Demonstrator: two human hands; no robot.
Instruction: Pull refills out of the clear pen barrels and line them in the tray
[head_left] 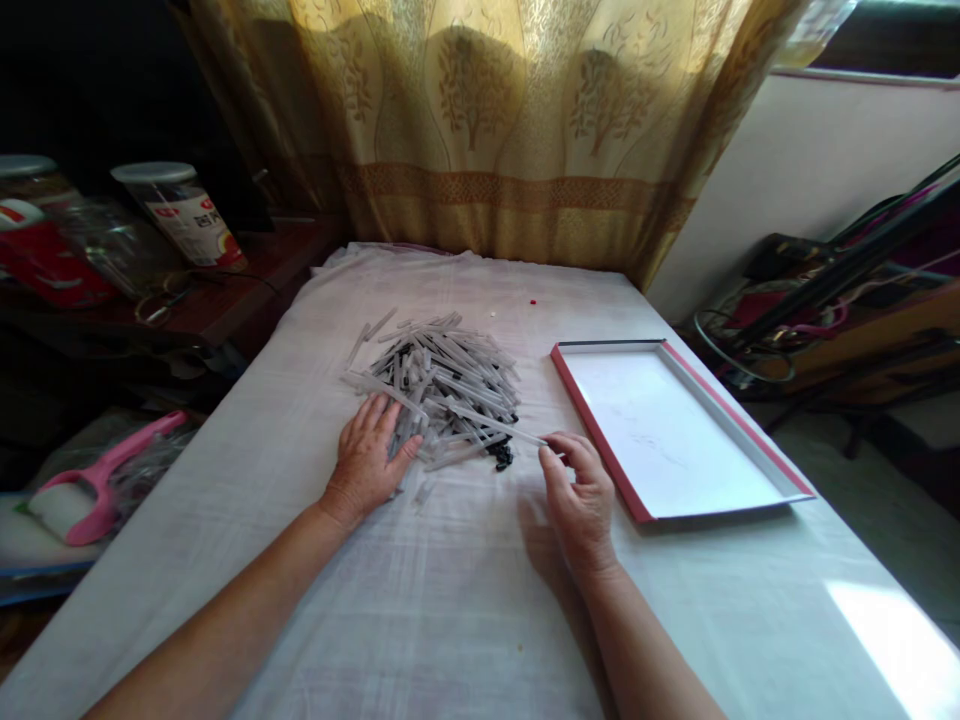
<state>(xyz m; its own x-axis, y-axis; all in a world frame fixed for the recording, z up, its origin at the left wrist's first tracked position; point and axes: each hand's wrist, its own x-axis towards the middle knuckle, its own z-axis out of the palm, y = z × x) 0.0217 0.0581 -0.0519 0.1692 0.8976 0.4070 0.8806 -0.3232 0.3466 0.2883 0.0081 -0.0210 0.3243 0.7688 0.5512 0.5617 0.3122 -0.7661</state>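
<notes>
A heap of clear plastic tubes (472,365), like pen barrels, lies mid-table with small black caps (501,457) at its near right edge. My left hand (369,452) rests on the heap's near left side, fingers stretched out over several tubes. Between the thumb and fingertips of my right hand (576,487) is the end of one clear plastic tube (499,420), which points left over the heap. Right of that hand lies a shallow white box lid (660,430) with red sides. What lies under my left palm is hidden.
A white cloth (420,620) covers the table. A small red piece (533,302) lies behind the heap. At the left, jars (184,215) stand on a dark cabinet, with a pink-handled roller (105,490) below. A patterned curtain (480,120) hangs at the far edge.
</notes>
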